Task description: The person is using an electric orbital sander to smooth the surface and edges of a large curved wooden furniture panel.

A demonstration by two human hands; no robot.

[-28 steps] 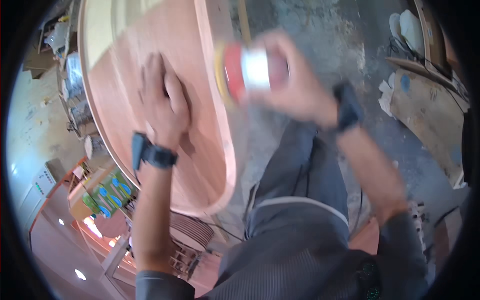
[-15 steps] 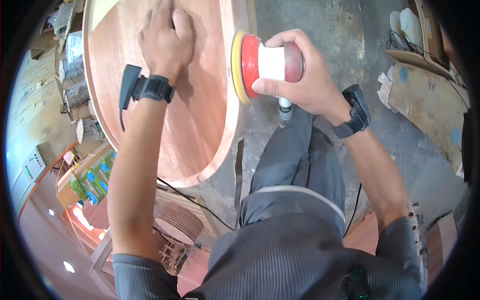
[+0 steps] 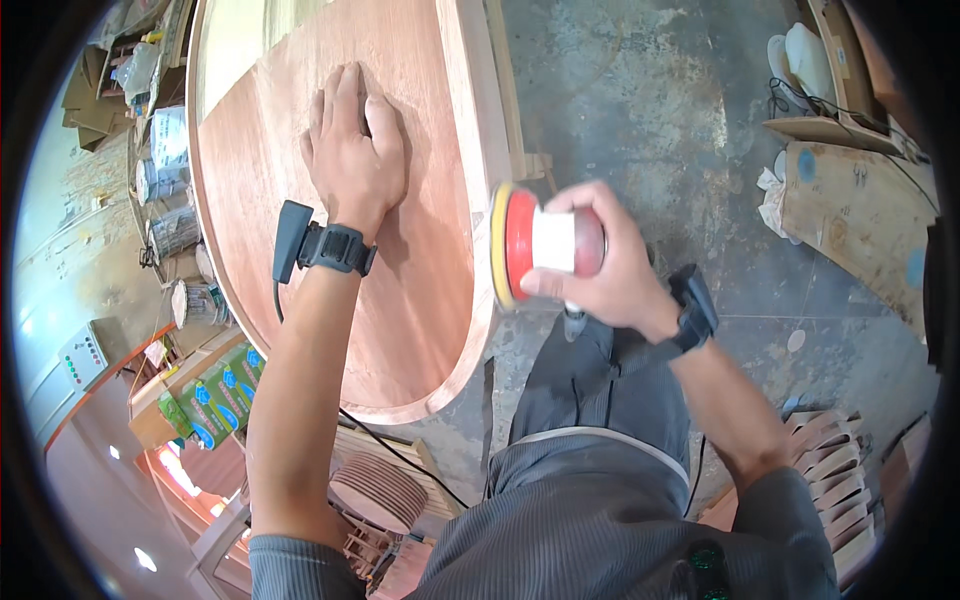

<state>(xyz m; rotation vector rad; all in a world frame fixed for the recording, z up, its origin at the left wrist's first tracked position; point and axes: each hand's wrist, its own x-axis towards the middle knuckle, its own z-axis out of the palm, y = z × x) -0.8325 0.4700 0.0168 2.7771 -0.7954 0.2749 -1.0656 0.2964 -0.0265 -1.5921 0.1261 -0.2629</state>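
A large wooden panel (image 3: 270,150) with a rounded end and a raised rim lies to the left, reddish wood with a paler section at the far end. Flat on its inner face rests my left hand (image 3: 358,160), fingers stretched out. My right hand (image 3: 620,265) is wrapped around the body of a red and white orbital sander (image 3: 548,242). The sander is tipped on its side, its yellow-edged pad standing upright against or right beside the panel's outer edge; whether it touches, I cannot tell. A hose fitting (image 3: 573,322) hangs beneath the sander.
Below the panel, a stack of round wooden discs (image 3: 378,492) stands beside a black cable (image 3: 405,455). A green carton (image 3: 222,395) sits at the left. A stained board (image 3: 855,205) leans at the right, with curved wooden pieces (image 3: 830,480) stacked lower down. Bare concrete floor (image 3: 640,90) lies ahead.
The sander in my right hand has moved nearer to me along the panel's edge. The whole view has shifted, with the panel and my left hand appearing lower.
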